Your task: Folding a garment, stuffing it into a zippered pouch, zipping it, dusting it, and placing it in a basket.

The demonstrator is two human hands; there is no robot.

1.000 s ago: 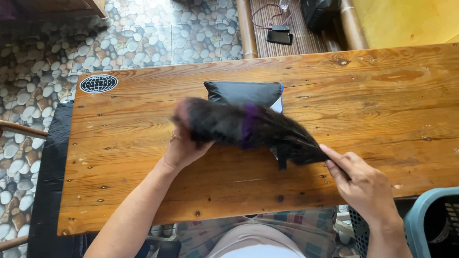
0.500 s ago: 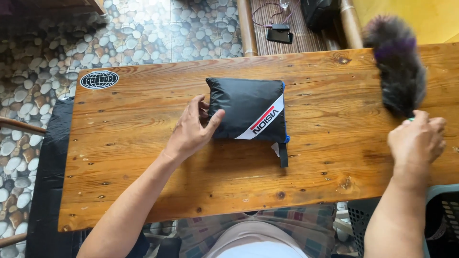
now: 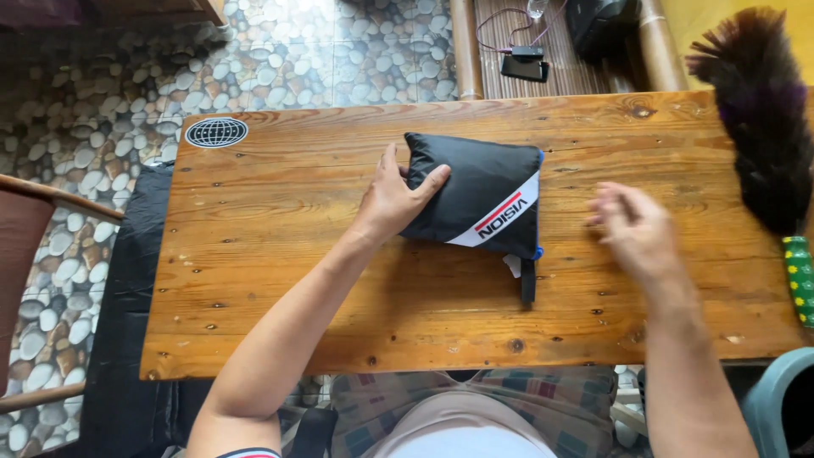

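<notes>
A wooden table (image 3: 280,280) with dark knots fills the middle of the frame. A round black-and-white globe sticker (image 3: 216,132) sits at its upper left corner. At the right edge lies a dark feather duster (image 3: 757,110) with a green dotted handle. Pebble-patterned floor (image 3: 102,93) covers the upper left. At top centre, a small dark device (image 3: 524,68) with a cable lies on slatted wood. A grey-blue bin rim (image 3: 776,399) shows at lower right
</notes>
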